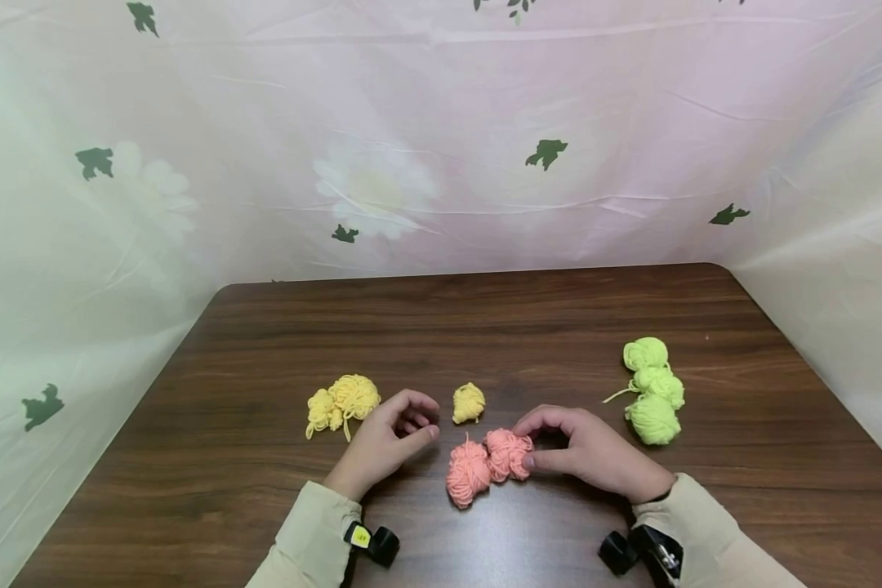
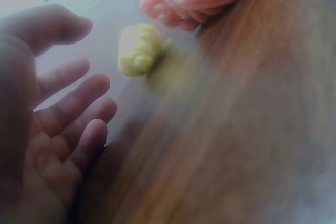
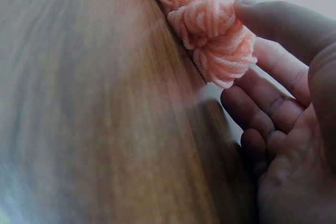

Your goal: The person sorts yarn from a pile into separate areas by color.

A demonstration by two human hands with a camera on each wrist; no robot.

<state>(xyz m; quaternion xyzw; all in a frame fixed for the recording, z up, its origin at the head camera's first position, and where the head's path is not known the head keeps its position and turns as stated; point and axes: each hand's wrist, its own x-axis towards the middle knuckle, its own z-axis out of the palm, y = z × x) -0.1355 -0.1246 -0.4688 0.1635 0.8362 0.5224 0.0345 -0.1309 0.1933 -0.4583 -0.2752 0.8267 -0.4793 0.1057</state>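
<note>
Two pink yarn balls lie side by side near the table's front: a left one (image 1: pixel 469 474) and a right one (image 1: pixel 509 454). My right hand (image 1: pixel 586 451) pinches the right ball at its outer side, thumb in front and forefinger behind; the right wrist view shows the thumb tip against the pink yarn (image 3: pixel 223 59). Between the pink pair and a looser yellow yarn cluster (image 1: pixel 355 397), my left hand (image 1: pixel 391 441) is held with loosely bent fingers and nothing in its grasp. A small yellow yarn ball (image 1: pixel 469 403) sits just behind the pink pair, beyond the left fingertips.
Three lime-green yarn balls (image 1: pixel 654 418) stand in a row at the right, with a loose strand trailing left. The dark wooden table (image 1: pixel 441 327) has rounded back corners. A pale patterned cloth (image 1: pixel 441 147) hangs behind it and along both sides.
</note>
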